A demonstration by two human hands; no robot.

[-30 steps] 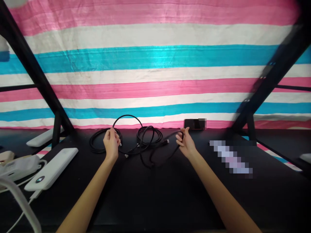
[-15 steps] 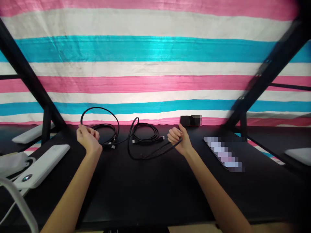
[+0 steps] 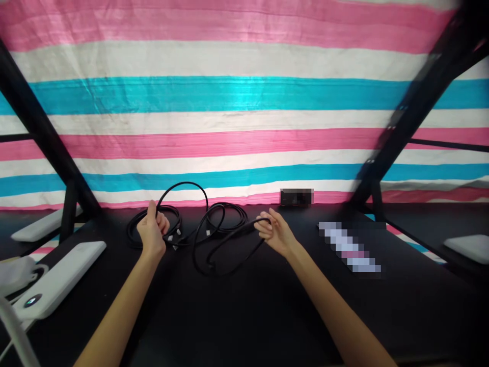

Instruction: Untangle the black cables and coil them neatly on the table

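Note:
A long black cable (image 3: pixel 194 255) runs in loose loops between my two hands. My left hand (image 3: pixel 153 232) is closed on it, thumb up, and one loop arches up and to the right from the fingers. My right hand (image 3: pixel 275 232) pinches another part of the cable, which bends round the fingertips. Behind the left hand lies a coiled black cable (image 3: pixel 132 229), with pale plugs (image 3: pixel 175 234) beside it. A second coiled cable (image 3: pixel 240 211) rests farther back in the middle, partly crossed by the loops.
On the left are a white power bank (image 3: pixel 64 280) and a white charger (image 3: pixel 15 275) with its cord. A blurred-out phone-like slab (image 3: pixel 349 247) lies at right; a dark device (image 3: pixel 296 197) stands at the back. Black frame bars (image 3: pixel 49 122) slope up on both sides before a striped sheet.
My left hand has moved right with the cable, and its arched loop has shifted right too. My right hand's fingers have loosened somewhat, and the loops between the hands have changed shape.

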